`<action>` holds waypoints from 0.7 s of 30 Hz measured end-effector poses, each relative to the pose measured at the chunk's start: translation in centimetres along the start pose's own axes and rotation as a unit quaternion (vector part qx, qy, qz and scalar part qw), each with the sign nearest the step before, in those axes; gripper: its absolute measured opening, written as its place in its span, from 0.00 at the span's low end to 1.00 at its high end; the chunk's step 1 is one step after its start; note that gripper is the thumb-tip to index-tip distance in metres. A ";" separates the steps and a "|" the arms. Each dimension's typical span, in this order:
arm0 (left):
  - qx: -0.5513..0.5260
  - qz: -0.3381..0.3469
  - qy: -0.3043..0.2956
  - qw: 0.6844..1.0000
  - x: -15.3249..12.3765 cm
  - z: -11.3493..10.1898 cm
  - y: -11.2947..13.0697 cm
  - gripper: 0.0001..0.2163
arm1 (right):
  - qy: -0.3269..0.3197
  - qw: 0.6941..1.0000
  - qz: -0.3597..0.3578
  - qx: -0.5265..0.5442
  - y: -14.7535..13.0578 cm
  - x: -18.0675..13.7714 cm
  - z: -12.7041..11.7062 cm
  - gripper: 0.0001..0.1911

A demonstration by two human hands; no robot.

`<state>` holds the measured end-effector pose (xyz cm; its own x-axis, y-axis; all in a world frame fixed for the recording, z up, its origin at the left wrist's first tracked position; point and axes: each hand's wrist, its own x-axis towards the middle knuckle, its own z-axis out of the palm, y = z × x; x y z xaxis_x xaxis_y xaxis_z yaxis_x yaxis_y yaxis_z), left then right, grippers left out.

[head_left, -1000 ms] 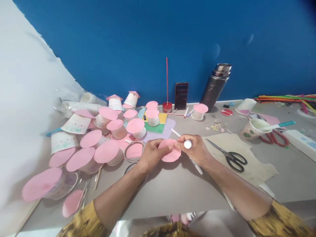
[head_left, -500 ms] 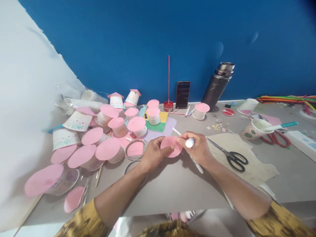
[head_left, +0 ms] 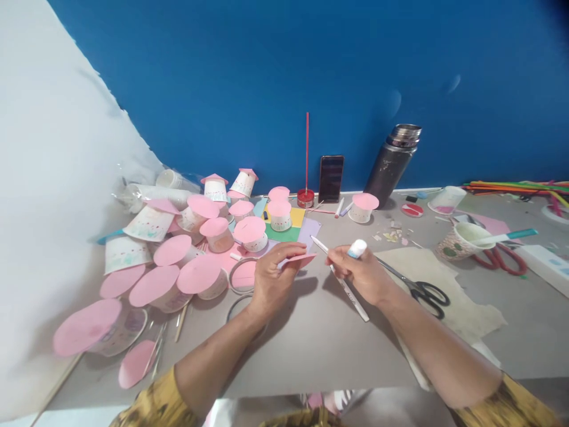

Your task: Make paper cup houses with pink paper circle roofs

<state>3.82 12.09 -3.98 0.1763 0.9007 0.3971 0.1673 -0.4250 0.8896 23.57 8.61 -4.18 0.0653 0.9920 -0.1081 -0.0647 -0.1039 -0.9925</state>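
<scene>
A round pink paper disc is pinched in my left hand, tipped so it shows almost edge-on above the table. My right hand is closed around a white glue stick, its pale end poking up over the fingers. Between the disc and the right hand there is now a gap. A white pen lies slantwise on the table, partly covered by the right fingers. To the left stand several decorated paper cups topped with pink discs. A tape roll lies beside the left hand.
Black-handled scissors rest on a cream cloth-like sheet at right. Behind are a dark flask, a phone and a capped cup. A patterned cup with a brush-like tool stands farther right.
My right hand has let go of the pink disc and moved right, keeping the glue stick. My left hand has tilted the disc from facing up to nearly edge-on. The view shifted slightly.
</scene>
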 end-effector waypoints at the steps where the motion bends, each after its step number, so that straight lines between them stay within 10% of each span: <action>1: 0.017 0.043 0.006 0.999 -0.1 -0.1 -0.1 0.07 | -0.037 0.999 0.023 0.029 0.0 -0.1 0.2 0.26; 7: 0.107 0.163 0.003 0.981 -0.3 -0.2 -0.6 0.11 | -0.111 0.967 0.117 0.195 -0.3 -0.4 1.6 0.28; 12: -0.054 -0.057 0.000 0.997 0.1 0.3 -0.7 0.27 | -0.002 0.987 0.006 0.159 0.6 -0.1 1.8 0.26; 15: -0.271 -0.203 -0.123 0.933 0.3 0.5 -0.4 0.22 | 0.033 0.995 -0.030 0.086 0.8 -0.2 1.9 0.24; 21: -0.369 -0.224 -0.150 0.890 -0.5 0.8 0.1 0.16 | 0.057 0.997 -0.050 -0.019 0.4 -0.8 2.3 0.22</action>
<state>4.49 11.55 -4.26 0.5217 0.8530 -0.0133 -0.3767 0.2444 0.8935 21.21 7.90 -4.34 0.1821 0.9832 -0.0126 -0.0142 -0.0102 -0.9998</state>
